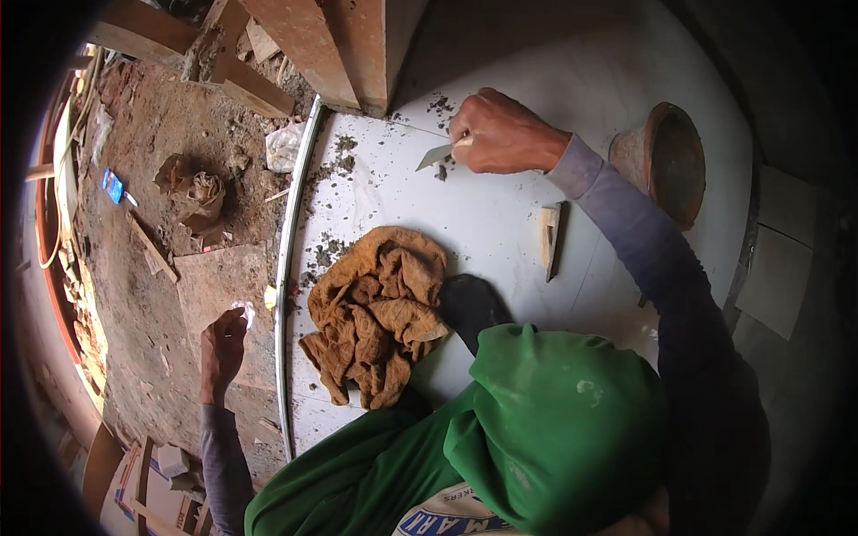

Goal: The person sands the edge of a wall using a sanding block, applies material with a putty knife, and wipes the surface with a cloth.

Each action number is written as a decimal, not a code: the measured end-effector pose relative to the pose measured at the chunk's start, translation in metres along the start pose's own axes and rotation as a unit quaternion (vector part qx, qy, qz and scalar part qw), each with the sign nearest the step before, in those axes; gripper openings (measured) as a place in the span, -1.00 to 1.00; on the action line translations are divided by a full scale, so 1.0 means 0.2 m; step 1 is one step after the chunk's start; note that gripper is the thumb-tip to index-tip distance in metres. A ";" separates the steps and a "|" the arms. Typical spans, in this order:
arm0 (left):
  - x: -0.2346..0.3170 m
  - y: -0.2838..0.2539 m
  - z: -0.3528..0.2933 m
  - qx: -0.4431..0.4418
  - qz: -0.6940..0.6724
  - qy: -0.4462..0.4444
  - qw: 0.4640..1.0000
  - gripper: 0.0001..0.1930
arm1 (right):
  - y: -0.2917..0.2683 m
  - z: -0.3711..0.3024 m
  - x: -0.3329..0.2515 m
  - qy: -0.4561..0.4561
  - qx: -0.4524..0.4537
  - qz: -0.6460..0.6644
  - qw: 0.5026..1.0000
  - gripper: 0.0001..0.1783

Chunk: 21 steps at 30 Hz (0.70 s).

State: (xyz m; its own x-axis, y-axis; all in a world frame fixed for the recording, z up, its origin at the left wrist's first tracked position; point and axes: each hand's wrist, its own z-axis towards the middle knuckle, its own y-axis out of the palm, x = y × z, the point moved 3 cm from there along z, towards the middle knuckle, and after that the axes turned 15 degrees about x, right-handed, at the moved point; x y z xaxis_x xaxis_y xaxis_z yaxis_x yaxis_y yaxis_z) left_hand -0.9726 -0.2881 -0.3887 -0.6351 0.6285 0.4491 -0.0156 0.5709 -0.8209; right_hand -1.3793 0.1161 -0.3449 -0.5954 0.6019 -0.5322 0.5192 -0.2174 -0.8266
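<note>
My right hand (500, 134) is closed around a thin grey metal scraper blade (434, 157), held low over the pale tiled floor (509, 214). Crumbs of dark grey mortar (341, 161) lie to the left of the blade. My left hand (223, 344) hangs over the dirt ground beyond the floor's edge, its fingers pinched at a small whitish scrap (245, 313); what exactly the scrap is cannot be made out. A crumpled brown cloth (380, 304) lies between my two arms, beside more crumbs. Nearer my right forearm rests a small wood-handled tool (549, 241).
At the right stands a dirty round bucket (626, 152), tilted toward the right. A metal edge strip (290, 214) borders the tiles. Wooden posts (362, 54) rise at the back. Crumpled brown paper (204, 196), a blue packet (113, 186) and wood sticks (152, 246) litter the dirt.
</note>
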 end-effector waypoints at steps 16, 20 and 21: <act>0.79 0.23 -0.06 -0.127 -0.101 0.244 0.956 -0.90 | 0.50 -0.33 -0.33 0.153 -0.129 0.495 0.845 -0.70; 0.49 0.12 0.02 -0.102 0.035 0.212 0.971 -0.77 | 0.68 -0.45 -0.28 0.009 0.131 0.219 0.967 -0.82; 0.48 0.15 0.02 -0.106 0.029 0.216 0.970 -0.77 | 0.68 -0.53 -0.37 -0.088 0.159 0.092 0.979 -0.72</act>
